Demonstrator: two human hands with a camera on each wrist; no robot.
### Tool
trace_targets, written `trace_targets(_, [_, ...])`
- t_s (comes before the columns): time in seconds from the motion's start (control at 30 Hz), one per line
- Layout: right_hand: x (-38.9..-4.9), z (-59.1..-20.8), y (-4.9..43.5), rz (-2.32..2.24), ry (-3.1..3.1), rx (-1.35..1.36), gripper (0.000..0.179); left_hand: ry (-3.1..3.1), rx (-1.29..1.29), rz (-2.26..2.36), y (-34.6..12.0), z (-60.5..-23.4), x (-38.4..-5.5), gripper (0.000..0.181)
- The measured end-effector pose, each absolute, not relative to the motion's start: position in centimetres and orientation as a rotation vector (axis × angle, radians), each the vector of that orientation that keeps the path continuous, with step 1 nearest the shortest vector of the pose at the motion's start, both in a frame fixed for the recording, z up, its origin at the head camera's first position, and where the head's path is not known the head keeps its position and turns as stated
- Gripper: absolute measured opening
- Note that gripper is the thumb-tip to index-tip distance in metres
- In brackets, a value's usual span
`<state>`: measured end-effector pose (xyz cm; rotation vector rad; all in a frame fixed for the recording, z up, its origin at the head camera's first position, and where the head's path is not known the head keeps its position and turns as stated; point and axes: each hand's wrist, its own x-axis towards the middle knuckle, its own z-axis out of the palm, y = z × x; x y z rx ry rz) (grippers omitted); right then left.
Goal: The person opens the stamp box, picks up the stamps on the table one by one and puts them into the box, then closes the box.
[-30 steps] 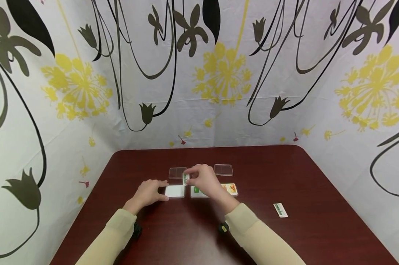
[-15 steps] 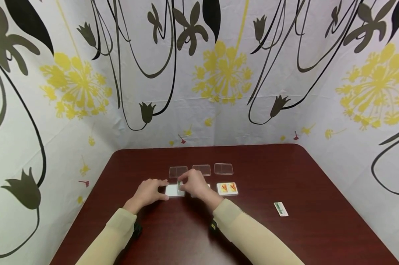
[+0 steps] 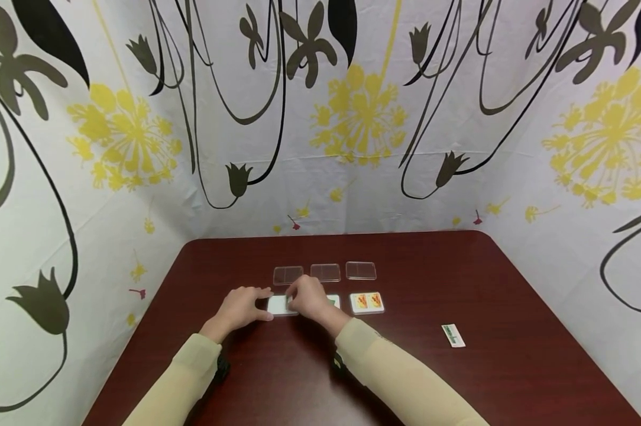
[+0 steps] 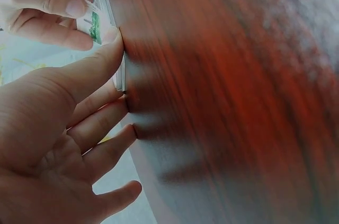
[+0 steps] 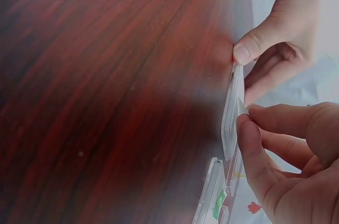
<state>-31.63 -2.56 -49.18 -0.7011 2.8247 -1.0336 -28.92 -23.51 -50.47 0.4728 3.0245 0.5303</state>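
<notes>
My left hand [image 3: 239,309] holds the left end of a flat clear case [image 3: 277,305] with a white inside, thumb on the near edge and index finger at the far side. My right hand [image 3: 311,300] pinches a small white card with green print [image 4: 95,27] between thumb and fingertips. In the right wrist view the card stands tilted over the right part of that case [image 5: 229,121], its lower edge at or near the white surface. The right hand partly covers a second case [image 3: 334,300] with a green picture.
Right of these lies a case with two orange pictures [image 3: 367,302]. Three clear lids [image 3: 361,271] are lined up behind the cases. A loose white and green card [image 3: 453,335] lies farther right on the dark red table [image 3: 405,367]. A patterned curtain [image 3: 352,201] surrounds the table.
My right hand has moved left and down with the card, from beside the left case to over its right part. The middle lid and the right case have come into view. My left hand stays put.
</notes>
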Motion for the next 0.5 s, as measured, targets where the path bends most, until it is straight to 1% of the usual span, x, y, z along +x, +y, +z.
trace_targets(0.23, [-31.64,-49.36,-2.7,-1.02,2.835,-0.672,0.023,3.037,0.479,0.52,-23.63,-50.51,-28.87,0.062])
trace_targets(0.5, [-31.45,-49.22,-2.9,-0.894,2.892,-0.648,0.022,3.029,0.461,0.512,-23.42,-50.49,-28.9,0.062])
